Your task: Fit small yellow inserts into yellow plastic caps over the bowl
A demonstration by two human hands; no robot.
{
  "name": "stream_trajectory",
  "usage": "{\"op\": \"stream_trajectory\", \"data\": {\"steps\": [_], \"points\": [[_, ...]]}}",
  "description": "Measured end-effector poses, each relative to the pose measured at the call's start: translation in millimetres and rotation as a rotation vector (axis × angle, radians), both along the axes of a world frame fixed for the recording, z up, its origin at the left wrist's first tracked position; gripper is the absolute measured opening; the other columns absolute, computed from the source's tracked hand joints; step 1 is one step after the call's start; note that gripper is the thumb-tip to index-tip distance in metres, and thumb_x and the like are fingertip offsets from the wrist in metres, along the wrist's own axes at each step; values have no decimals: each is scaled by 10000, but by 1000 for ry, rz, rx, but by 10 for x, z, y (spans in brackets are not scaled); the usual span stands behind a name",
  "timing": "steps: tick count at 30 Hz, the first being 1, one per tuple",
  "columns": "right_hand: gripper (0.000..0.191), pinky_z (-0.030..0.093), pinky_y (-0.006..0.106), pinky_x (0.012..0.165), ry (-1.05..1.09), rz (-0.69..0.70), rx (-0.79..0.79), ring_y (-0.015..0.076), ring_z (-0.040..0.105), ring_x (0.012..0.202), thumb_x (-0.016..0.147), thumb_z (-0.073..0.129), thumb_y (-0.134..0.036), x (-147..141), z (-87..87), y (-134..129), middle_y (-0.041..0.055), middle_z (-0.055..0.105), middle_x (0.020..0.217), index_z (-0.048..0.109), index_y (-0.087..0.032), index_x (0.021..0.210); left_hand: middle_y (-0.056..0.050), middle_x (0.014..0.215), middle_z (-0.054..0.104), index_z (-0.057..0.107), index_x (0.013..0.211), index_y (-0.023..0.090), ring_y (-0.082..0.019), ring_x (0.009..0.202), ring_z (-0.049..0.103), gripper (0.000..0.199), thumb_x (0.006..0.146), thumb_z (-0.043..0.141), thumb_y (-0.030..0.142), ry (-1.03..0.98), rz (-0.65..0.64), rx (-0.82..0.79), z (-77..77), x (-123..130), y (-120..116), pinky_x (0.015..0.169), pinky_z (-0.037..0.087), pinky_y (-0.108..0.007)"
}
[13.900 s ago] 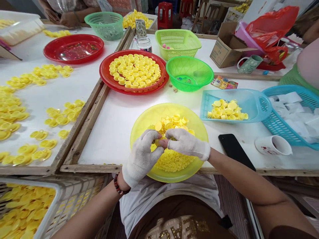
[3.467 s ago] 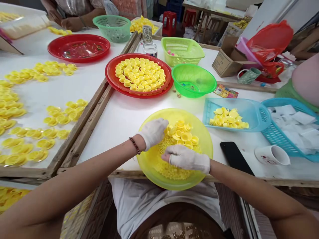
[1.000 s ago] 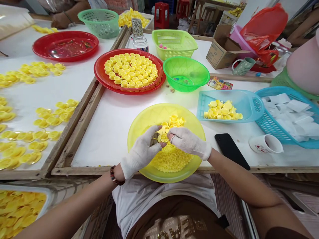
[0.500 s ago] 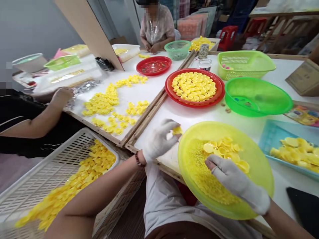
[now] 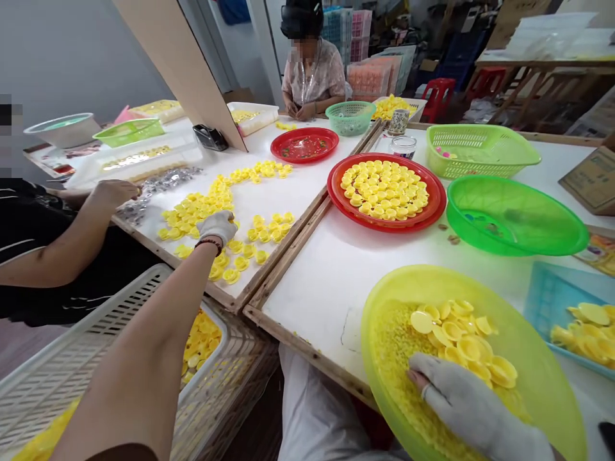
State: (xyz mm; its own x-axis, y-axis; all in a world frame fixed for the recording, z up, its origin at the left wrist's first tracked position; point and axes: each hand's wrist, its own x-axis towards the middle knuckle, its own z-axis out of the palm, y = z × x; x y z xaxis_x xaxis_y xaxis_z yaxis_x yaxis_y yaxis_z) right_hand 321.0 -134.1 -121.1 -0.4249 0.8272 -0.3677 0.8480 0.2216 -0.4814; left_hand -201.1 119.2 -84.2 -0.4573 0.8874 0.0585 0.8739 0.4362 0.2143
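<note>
My left hand (image 5: 217, 228), in a white glove with bare fingertips, is stretched out over small yellow plastic cups (image 5: 196, 214) spread on the left table. Its fingers are curled and pressed together; what they hold, if anything, is hidden. My right hand (image 5: 473, 406), gloved alike, is closed inside a yellow basin (image 5: 542, 358). Thumb and fingers meet above fine yellow granules (image 5: 398, 346), and I cannot make out what is between them. Larger round yellow plastic pieces (image 5: 456, 333) lie in the basin just beyond that hand.
A red tray (image 5: 336, 205) carries cups in rings. Green bowl (image 5: 519, 218), green basket (image 5: 480, 153) and blue tray (image 5: 552, 288) stand on the right. A white crate (image 5: 158, 275) of yellow pieces is below left. Co-workers sit at left (image 5: 57, 243) and back (image 5: 312, 77). Wooden rims edge the tables.
My left hand, which held a yellow piece beside the basin, has moved left and forward over the cups on the left table. My right hand stays in the basin; the view has shifted.
</note>
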Motion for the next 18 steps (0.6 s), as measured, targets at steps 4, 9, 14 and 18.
{"op": "stream_trajectory", "data": {"steps": [4,9,14,18], "points": [[301,450,322,680,-11,-10,16,180,640,719,1005,339,-330,-5,-29,-4,18,667,773,482,-227,760,-168,1066,728,712,1051,148,-394,1070,636,366,692,692,216,3,-19,-89,-166,-91,142,1018,360,-611],[275,482,306,650,14,4,86,178,666,680,986,389,-299,18,-69,-30,15,682,748,547,-237,770,-172,1304,666,622,1340,170,-373,1241,582,513,879,513,366,33,-88,-20,-240,-20,-117,1088,383,-542],[206,497,289,590,82,28,176,185,676,624,930,483,-271,33,-80,-16,16,696,709,588,-254,753,-136,1613,373,416,1538,130,-274,1504,313,615,998,334,413,171,-452,86,-455,306,-706,1239,239,-424],[219,483,305,537,90,19,152,199,637,557,931,483,-305,39,-78,-15,19,673,644,582,-271,738,-154,1646,296,402,1560,170,-344,1538,222,588,1025,334,405,276,-546,-55,-617,477,-894,1233,180,-556]]}}
